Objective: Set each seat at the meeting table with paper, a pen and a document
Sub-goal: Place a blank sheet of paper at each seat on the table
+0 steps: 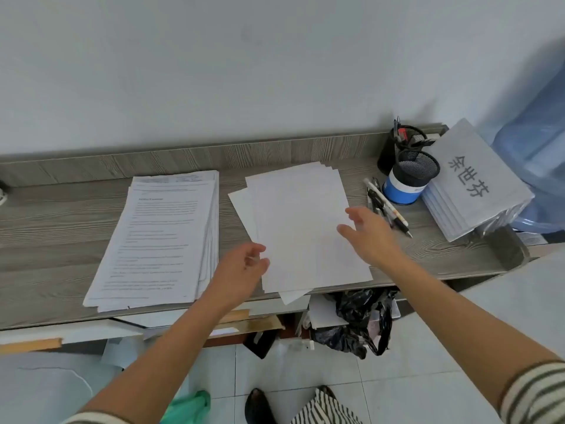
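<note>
Two hands flank the fanned paper stack, left hand loosely curled, right hand spread, neither gripping (sheets overhang the desk), so a nudge could spill them.

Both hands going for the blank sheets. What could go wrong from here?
1. The blank paper stack is fanned and overhangs the front edge of the desk. A nudge from the left hand may slide sheets into the clutter below.
2. The right hand hovers beside the loose pens. A sideways sweep could roll them off.
3. With the sheets this uneven, grabbing the wrong number per seat seems likely.
</note>
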Demonstrator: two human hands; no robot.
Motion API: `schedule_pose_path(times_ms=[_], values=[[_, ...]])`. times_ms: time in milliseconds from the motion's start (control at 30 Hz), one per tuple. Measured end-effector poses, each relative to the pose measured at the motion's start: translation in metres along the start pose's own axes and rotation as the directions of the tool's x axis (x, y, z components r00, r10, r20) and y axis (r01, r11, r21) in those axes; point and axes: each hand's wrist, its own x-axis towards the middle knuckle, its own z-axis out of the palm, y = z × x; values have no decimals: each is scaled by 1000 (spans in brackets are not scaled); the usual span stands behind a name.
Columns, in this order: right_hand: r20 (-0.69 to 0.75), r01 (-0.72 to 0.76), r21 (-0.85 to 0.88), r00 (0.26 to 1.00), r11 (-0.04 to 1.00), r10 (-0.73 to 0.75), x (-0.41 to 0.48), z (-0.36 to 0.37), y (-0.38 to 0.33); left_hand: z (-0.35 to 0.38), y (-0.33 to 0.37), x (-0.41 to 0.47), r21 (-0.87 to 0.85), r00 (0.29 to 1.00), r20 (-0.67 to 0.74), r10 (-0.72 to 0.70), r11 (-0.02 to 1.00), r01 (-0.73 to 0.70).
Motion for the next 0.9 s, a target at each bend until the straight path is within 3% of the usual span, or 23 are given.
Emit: schedule_pose_path(times_ms=[167,267,367,467,533,600,700,800,900], values=[[81,-124,-41,989,991,127,24,17,-9,20,-5,32,275,998,61,-13,961,-5],[84,-212,128,976,969,202,34,20,-18,30,-9,36,515,992,123,-4,855,-60],[112,-301,335,954,893,279,43,23,-24,37,-15,36,644,990,139,8,759,-96],[199,-414,567,908,712,370,49,28,-30,36,-17,35,658,989,144,16,745,-107],[268,-480,609,874,632,406,47,31,-33,33,-18,33,639,988,154,15,761,-111],[280,-476,515,879,713,385,42,29,-34,27,-17,30,534,990,137,24,840,-94],[244,-317,502,945,805,220,31,13,-43,12,-13,30,80,1000,-4,-26,996,26],[169,-95,575,986,813,-4,17,-14,-59,-12,3,38,-250,987,-110,-118,964,87],[80,39,671,989,740,-125,10,-34,-72,-43,30,51,-455,991,-130,-21,890,-41]])
